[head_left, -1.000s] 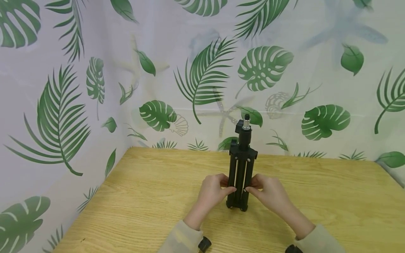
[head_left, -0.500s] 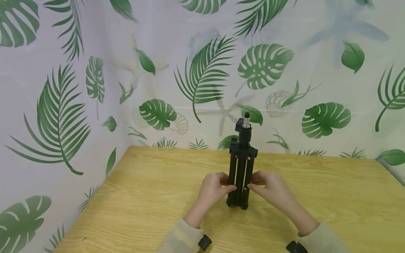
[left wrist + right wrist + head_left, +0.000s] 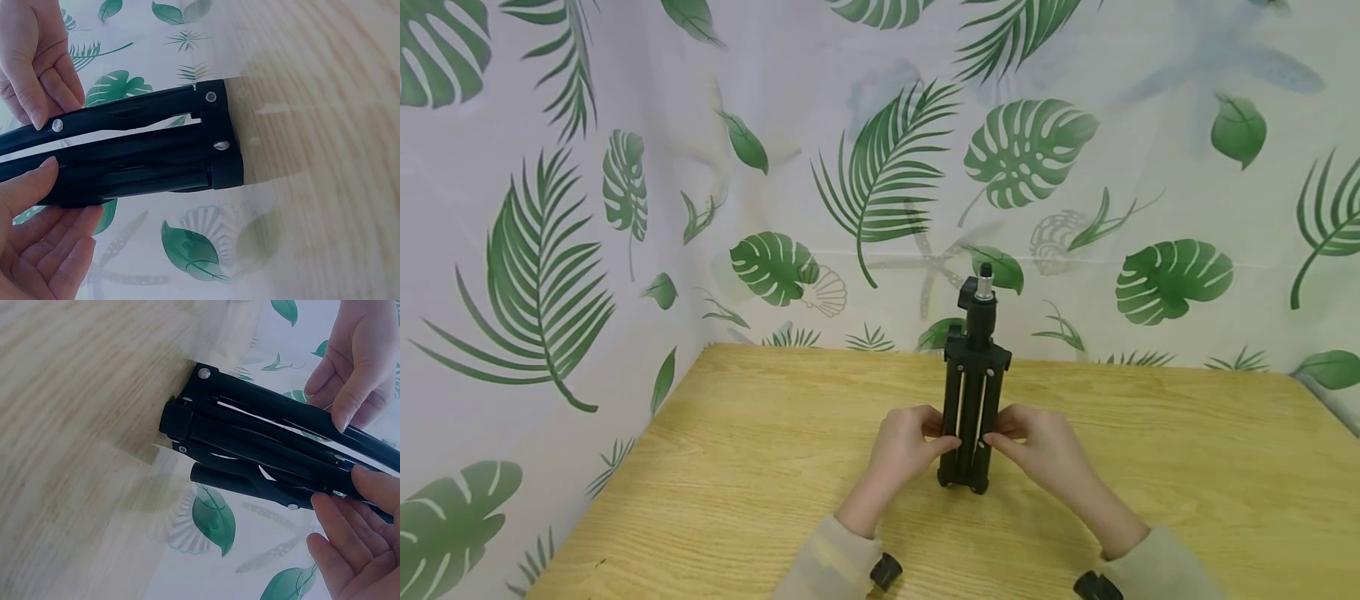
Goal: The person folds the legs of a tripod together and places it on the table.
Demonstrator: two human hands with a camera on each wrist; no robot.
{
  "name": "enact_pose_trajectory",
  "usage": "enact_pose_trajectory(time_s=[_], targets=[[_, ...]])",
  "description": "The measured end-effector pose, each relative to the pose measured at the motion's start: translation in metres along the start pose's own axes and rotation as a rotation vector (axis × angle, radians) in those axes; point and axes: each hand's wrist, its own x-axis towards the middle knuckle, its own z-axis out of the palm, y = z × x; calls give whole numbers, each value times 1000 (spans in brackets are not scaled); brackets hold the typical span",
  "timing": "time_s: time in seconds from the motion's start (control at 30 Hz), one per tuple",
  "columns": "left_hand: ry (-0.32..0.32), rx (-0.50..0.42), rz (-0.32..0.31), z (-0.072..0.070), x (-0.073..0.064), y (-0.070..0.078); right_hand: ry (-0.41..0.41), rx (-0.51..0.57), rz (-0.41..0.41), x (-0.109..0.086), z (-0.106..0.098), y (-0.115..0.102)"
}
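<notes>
A folded black tripod stand [image 3: 972,417] with a silver-and-black tip stands upright on the wooden table [image 3: 760,467]. My left hand [image 3: 904,446] pinches its left leg between thumb and fingers. From the other side, my right hand [image 3: 1047,442] pinches the right leg at about the same height. Close up in the left wrist view, the left thumb [image 3: 31,187] lies on one black tube, near the riveted lower bracket [image 3: 222,134]. In the right wrist view, the right fingers [image 3: 350,534] are behind a leg that angles slightly away from the centre, and the thumb lies in front.
A white cloth with printed green leaves [image 3: 880,175] hangs behind the table and along its left side. Black wrist-worn pieces [image 3: 886,572] show beside both sleeves. A small dark mark [image 3: 600,562] is on the table at the left.
The right thumb has shifted slightly up along its leg. The left hand keeps its grip and the stand stays nearly where it was. The head view has tilted a little.
</notes>
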Motion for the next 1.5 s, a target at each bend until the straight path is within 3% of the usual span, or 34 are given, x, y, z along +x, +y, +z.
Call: enact_pose_trajectory(time_s=[0.77,1.5], targets=[[-40,15,2,-6,-1,0,14,-15,13,4,3,-1],[-94,51,33,-3,-8,12,22,17,16,7,4,6]])
